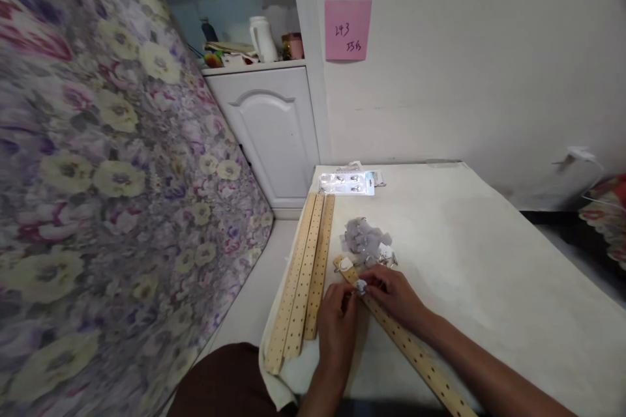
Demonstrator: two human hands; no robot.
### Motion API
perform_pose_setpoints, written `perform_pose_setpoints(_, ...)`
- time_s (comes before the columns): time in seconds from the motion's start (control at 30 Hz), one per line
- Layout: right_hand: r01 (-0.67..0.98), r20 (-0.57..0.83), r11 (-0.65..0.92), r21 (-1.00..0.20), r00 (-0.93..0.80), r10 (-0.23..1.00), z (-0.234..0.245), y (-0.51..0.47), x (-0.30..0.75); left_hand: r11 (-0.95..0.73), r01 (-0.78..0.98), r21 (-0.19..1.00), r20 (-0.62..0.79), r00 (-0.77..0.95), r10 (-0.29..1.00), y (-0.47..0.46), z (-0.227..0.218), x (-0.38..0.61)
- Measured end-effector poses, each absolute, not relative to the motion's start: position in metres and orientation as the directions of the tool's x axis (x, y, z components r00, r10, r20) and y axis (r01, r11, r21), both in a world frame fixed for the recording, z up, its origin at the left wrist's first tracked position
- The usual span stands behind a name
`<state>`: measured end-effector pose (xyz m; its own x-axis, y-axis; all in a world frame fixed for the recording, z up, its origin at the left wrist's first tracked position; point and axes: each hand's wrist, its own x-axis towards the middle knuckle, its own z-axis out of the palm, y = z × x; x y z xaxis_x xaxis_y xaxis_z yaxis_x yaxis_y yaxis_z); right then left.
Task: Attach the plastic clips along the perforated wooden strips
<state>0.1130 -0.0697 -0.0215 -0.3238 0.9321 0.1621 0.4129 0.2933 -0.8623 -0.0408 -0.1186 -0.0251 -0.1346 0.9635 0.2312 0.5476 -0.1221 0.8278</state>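
Wooden strip, pale, perhaps 2 hole-rows

a pale wall with a pink note, a white cabinet, floral fabric at left.

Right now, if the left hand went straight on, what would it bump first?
Probably the small metal piece on the wooden strip, right by the fingertips of the left hand; beyond lies a heap of clear packets.

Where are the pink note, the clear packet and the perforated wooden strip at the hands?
pink note (347, 30), head view, centre of the paper.
clear packet (348, 183), head view, middle of its front.
perforated wooden strip (420, 358), head view, bare lower stretch.
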Motion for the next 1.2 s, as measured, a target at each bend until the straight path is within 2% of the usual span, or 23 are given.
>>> perform_pose_setpoints(0.2, 0.392, 0.193, 0.308, -0.867, -0.306, 0.932, -0.0274, -0.0675, 0.1154, -0.130, 0.551, 0.824, 0.237, -0.127, 0.963, -0.1156, -0.0280, -0.0365)
perform_pose_setpoints(0.67, 0.406, 0.132, 0.253, -0.878, -0.302, 0.944, -0.0283, -0.0644, 0.1193, -0.109, 0.586, 0.803, 0.209, -0.105, 0.972, -0.1132, -0.0293, -0.0364)
perform_pose_setpoints(1.03, 0.362, 0.130, 0.246, -0.899, -0.316, 0.940, -0.0289, -0.0645, 0.1217, -0.113, 0.537, 0.836, 0.203, -0.112, 0.973, -0.1130, -0.0286, -0.0361)
perform_pose_setpoints(1.2, 0.275, 0.149, 0.251, -0.928, -0.343, 0.927, -0.0269, -0.0673, 0.1233, -0.145, 0.486, 0.862, 0.235, -0.129, 0.963, -0.1170, -0.0215, -0.0344)
